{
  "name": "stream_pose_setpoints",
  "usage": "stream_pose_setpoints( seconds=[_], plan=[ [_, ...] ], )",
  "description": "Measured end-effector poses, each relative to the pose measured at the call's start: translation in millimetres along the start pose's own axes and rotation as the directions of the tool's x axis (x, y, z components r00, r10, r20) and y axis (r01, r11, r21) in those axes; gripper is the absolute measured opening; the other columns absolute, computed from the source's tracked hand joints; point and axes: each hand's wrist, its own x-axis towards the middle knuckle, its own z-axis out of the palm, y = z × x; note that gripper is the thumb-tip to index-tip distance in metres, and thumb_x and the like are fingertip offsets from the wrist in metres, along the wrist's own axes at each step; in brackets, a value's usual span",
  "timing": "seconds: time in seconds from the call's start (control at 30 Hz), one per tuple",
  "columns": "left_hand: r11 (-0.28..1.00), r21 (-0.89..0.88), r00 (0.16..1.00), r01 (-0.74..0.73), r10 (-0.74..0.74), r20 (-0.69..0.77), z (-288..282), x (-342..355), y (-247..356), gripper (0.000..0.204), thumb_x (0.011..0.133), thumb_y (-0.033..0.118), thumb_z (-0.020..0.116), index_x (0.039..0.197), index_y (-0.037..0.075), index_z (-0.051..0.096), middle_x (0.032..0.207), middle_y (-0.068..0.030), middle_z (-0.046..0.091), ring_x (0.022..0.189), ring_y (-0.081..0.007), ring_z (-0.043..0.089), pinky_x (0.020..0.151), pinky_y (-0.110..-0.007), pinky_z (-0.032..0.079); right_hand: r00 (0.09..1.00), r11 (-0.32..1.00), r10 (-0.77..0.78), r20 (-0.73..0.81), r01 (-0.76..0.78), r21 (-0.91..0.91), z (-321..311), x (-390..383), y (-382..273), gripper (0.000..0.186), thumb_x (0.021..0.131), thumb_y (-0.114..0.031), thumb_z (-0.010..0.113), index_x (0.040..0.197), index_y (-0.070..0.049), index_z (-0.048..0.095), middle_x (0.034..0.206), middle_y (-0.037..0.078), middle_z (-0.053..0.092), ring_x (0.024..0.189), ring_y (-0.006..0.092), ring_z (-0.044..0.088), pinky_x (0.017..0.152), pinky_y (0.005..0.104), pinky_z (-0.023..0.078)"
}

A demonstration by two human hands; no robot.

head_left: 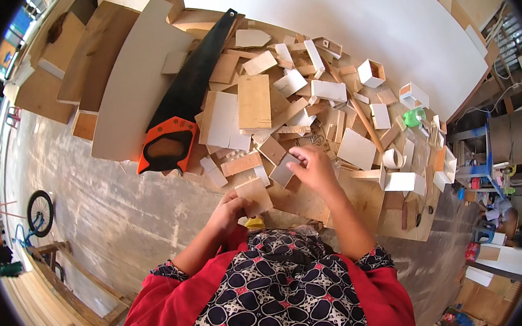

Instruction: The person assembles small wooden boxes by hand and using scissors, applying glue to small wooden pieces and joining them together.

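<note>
My left hand [229, 213] is closed on a small square wooden board [254, 197], held low in front of my body at the near edge of the worktable. Over the pile my right hand [313, 169] is half curled, thumb and forefinger apart, next to a greyish offcut [284, 170] and a small brown wooden block [272, 150]. Whether its fingertips touch the offcut I cannot tell. Just beyond my left hand lie a pale wood strip [242, 164] and a narrow white-faced piece [213, 172].
A handsaw [183, 95] with an orange and black handle lies left of the heaped wood offcuts. Small white open boxes [371, 73], a wooden stick [362, 119] and a green plastic bottle [414, 117] are to the right. A large white panel [346, 16] stands behind.
</note>
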Motion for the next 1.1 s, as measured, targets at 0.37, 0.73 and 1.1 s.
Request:
stream_pose_setpoints(
  seconds=[0.37,0.73,1.1],
  plan=[
    [0.995,0.102,0.993,-0.009,-0.003,0.116,19,4,11,0.032,0.081,0.010,0.052,0.110,0.000,0.060,0.097,-0.0075,0.065,0.086,-0.0174,0.063,0.079,-0.030,0.050,0.990,0.957,-0.125,0.066,0.102,0.272,2,-40,-67,0.038,0.080,-0.021,0.072,0.113,-0.003,0.062,0.098,0.013,0.066,0.076,0.0192,0.063,0.066,0.0309,0.051],
    [0.943,0.328,0.972,-0.061,-0.019,0.233,35,19,6,0.036,0.086,0.011,0.055,0.120,0.000,0.057,0.105,-0.0039,0.064,0.091,-0.0134,0.061,0.078,-0.027,0.049,0.986,0.959,-0.159,-0.057,0.168,0.226,-2,-59,-42,0.029,0.084,-0.021,0.068,0.106,-0.003,0.064,0.086,0.016,0.066,0.076,0.0286,0.064,0.070,0.0359,0.051],
    [0.864,0.488,0.969,-0.121,-0.004,0.247,44,39,3,0.034,0.090,0.021,0.064,0.118,0.002,0.059,0.102,-0.0044,0.067,0.087,-0.0105,0.061,0.074,-0.025,0.048,0.997,0.959,0.027,0.068,-0.045,0.280,-60,-104,-59,0.021,0.087,-0.014,0.065,0.103,-0.002,0.066,0.085,0.012,0.068,0.070,0.0179,0.066,0.063,0.0279,0.051]
  ],
)
